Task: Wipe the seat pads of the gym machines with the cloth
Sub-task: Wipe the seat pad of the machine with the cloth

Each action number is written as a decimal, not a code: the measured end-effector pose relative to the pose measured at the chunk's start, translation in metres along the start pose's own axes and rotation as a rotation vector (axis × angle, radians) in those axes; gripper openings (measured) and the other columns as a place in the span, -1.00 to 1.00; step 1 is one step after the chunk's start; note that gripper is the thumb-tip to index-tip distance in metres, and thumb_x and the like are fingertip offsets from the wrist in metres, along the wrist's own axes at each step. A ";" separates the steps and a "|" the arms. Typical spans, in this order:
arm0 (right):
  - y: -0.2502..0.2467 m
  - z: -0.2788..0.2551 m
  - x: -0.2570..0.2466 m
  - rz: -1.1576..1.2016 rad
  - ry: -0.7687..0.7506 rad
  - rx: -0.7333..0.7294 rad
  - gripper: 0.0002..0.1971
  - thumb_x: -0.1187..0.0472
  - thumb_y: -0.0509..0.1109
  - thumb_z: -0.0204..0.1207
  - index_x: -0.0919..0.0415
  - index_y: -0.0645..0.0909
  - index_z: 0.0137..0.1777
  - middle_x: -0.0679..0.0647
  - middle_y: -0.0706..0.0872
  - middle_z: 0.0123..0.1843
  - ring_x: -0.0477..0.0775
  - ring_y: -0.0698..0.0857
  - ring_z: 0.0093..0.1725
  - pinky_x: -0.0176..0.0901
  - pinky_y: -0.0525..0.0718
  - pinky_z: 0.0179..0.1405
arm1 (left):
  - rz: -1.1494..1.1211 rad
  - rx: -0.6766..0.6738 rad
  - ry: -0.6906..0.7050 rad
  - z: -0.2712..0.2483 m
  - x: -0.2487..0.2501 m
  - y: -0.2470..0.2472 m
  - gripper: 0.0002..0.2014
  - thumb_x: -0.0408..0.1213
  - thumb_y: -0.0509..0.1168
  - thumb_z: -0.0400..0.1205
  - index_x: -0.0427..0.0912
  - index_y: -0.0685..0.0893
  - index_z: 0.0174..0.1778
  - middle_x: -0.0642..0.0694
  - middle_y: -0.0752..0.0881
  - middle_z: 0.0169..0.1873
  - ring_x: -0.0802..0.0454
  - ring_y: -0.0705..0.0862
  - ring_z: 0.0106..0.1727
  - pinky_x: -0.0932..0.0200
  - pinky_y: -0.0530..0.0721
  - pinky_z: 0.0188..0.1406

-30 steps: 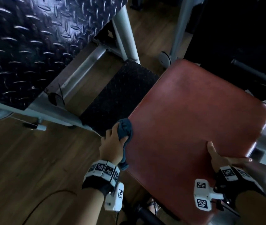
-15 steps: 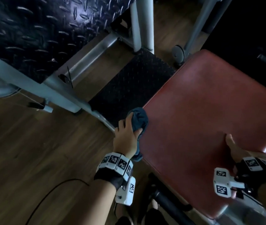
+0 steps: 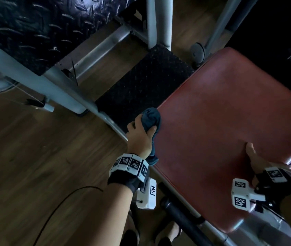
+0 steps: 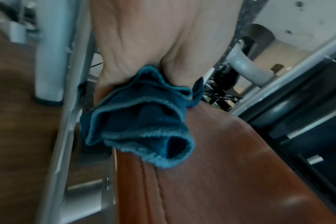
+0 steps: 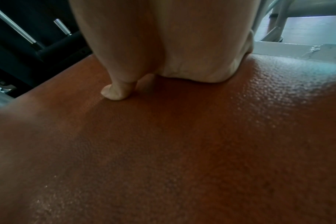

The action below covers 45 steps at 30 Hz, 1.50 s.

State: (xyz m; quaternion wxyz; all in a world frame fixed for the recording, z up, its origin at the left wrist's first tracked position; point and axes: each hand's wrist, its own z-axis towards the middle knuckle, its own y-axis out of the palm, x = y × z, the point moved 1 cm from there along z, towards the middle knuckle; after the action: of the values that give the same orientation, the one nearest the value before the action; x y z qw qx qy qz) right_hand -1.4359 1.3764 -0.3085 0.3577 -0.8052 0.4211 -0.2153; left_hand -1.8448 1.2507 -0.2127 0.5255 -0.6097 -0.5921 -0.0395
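A red-brown seat pad (image 3: 230, 121) fills the right half of the head view. My left hand (image 3: 139, 135) grips a bunched dark blue cloth (image 3: 151, 118) against the pad's left edge, near its far-left corner. In the left wrist view the cloth (image 4: 144, 121) hangs from my fist over the pad's edge (image 4: 220, 166). My right hand (image 3: 258, 160) holds the pad's near-right edge. Its thumb (image 5: 115, 92) presses on the top of the pad (image 5: 163, 151), and the fingers wrap over the side, mostly hidden.
A black diamond-plate footplate (image 3: 34, 23) on grey frame tubes (image 3: 34, 80) stands at the left. A black textured mat (image 3: 141, 86) lies beyond the pad. A black handle bar (image 3: 182, 219), a floor cable (image 3: 61, 206) and my feet (image 3: 167, 233) are near the bottom.
My left hand with the cloth has crept forward along the pad's left edge toward its far corner. The right hand keeps its hold. My head view has shifted.
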 end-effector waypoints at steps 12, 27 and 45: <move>-0.001 0.009 0.002 -0.123 0.007 -0.110 0.62 -0.82 0.12 -0.70 0.28 0.34 0.38 0.31 0.69 0.17 0.47 0.74 -0.04 0.70 0.55 -0.19 | -0.400 0.217 -0.478 -0.041 0.007 0.020 -0.23 -0.07 0.36 0.62 -0.23 0.10 0.63 -0.29 0.23 0.59 -0.23 0.43 0.48 0.00 0.52 0.41; -0.016 -0.057 -0.015 -0.260 -0.125 -0.191 0.43 -0.88 -0.20 -0.38 0.40 0.50 0.07 0.37 0.65 -0.13 0.30 0.69 -0.37 0.02 0.65 -0.48 | -0.392 0.306 -0.563 -0.032 0.028 0.006 -0.31 -0.09 0.29 0.69 -0.26 0.14 0.64 -0.33 0.38 0.52 -0.28 0.49 0.42 0.14 0.44 0.11; -0.034 -0.148 -0.029 -0.177 -0.105 -0.229 -0.06 -0.65 -0.08 0.25 0.35 0.49 -0.26 0.26 0.50 -0.45 0.14 0.51 -0.54 -0.17 0.46 -0.70 | -0.248 0.313 -0.695 -0.024 0.051 0.013 -0.19 0.10 0.32 0.61 -0.19 0.08 0.64 -0.29 0.25 0.54 -0.31 0.40 0.45 -0.14 0.37 0.39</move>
State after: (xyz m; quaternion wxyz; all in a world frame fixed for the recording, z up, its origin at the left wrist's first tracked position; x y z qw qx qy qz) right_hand -1.5301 1.3556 -0.1881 0.2645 -0.8849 0.3510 -0.1544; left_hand -1.8064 1.2720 -0.1758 0.3717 -0.4231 -0.8026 0.1963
